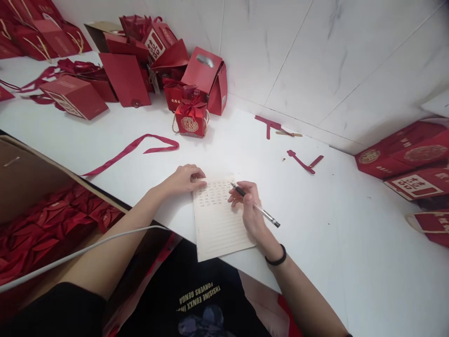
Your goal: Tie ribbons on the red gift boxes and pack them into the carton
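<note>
Black/clear pen in R hand, over pg.

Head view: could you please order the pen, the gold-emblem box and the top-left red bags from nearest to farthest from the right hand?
1. Pen: held in the right hand.
2. Gold-emblem box: farther back, left of the hand.
3. Red bags: in the far top-left corner.

A short-sleeved black fabric shirt carries two lines of pale yellow capital lettering above a rounded blue-grey graphic, partly in view. A slim, plain black band circles the right wrist.
</note>
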A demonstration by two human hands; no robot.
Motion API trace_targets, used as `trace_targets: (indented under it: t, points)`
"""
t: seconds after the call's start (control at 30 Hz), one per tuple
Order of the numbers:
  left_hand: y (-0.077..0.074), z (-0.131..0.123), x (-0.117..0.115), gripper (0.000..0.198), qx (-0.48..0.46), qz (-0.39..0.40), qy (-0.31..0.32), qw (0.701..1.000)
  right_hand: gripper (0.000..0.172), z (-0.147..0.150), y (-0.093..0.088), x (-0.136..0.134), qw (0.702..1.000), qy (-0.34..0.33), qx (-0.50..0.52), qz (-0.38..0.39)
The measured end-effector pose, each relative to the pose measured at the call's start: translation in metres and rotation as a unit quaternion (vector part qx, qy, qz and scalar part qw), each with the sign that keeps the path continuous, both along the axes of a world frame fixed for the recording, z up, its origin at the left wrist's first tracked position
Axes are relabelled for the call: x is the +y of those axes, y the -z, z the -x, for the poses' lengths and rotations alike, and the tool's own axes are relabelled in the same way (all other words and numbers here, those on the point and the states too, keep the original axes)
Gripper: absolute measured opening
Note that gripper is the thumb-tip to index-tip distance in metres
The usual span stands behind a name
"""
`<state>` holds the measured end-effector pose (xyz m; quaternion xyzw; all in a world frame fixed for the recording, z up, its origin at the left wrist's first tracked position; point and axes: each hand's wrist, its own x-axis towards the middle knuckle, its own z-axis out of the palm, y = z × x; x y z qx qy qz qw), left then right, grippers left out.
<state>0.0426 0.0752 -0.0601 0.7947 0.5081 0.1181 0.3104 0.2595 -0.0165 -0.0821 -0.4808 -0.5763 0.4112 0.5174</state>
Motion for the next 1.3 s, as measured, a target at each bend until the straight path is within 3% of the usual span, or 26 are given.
trace_targets:
  t: [0.13,0.3,0.57,0.87,1.3]
  points:
    - [0.000,-0.001,0.004,0.024,0.024,-0.002,0.012,1.000,0.028,0.015,0.009,0.008,0.996,0.025,0.015,0.083]
    - [-0.001,-0.001,0.005,0.022,0.014,0.012,0.017,1.000,0.023,0.011,0.003,0.014,0.989,0.078,-0.015,0.128]
    - [0.001,-0.001,0.007,0.021,0.012,0.007,0.027,1.000,0.039,0.005,0.001,0.012,0.986,0.055,-0.057,0.149]
    - [0.002,-0.002,0.007,0.020,0.016,0.005,0.027,0.999,0.036,0.005,-0.001,0.012,0.976,0.038,-0.122,0.174]
    - [0.002,-0.002,0.006,0.020,0.014,0.009,0.025,1.000,0.035,0.006,0.000,0.011,0.978,0.058,-0.129,0.154]
